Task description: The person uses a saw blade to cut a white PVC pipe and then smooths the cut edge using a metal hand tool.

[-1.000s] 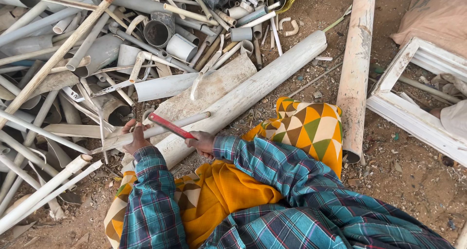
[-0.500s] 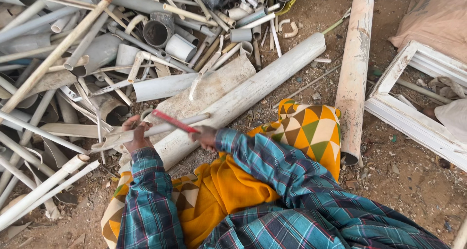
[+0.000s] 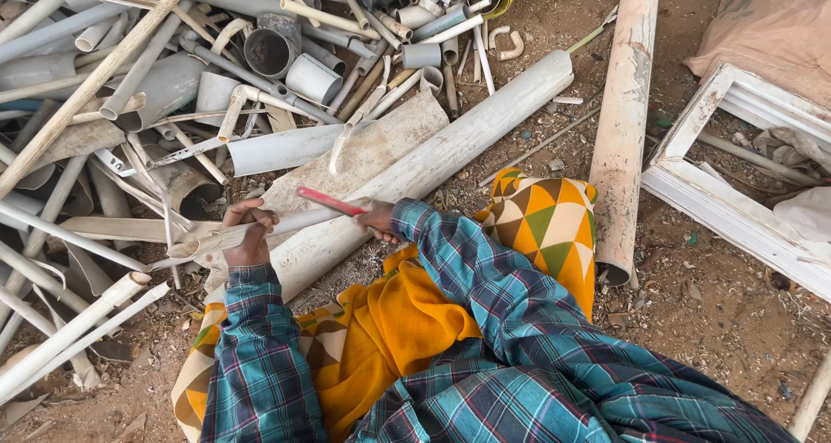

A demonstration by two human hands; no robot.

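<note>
My left hand point(image 3: 248, 232) grips a thin white plastic pipe point(image 3: 299, 221) that lies across a thick dusty white pipe point(image 3: 433, 162). My right hand point(image 3: 378, 219) holds a slim red-handled tool point(image 3: 331, 202), its blade angled up to the left and resting on the thin pipe. Both arms wear blue plaid sleeves. Orange cloth and a patterned cloth point(image 3: 545, 218) cover my lap below the hands.
A heap of grey and white pipe offcuts and fittings point(image 3: 260, 54) fills the left and top. A long dirty pipe point(image 3: 623, 123) lies upright on the right, beside a white wooden frame point(image 3: 736, 209). Sandy ground lies between them.
The red tool has slid a little to the right along the thin pipe with my right hand. My left hand keeps its hold.
</note>
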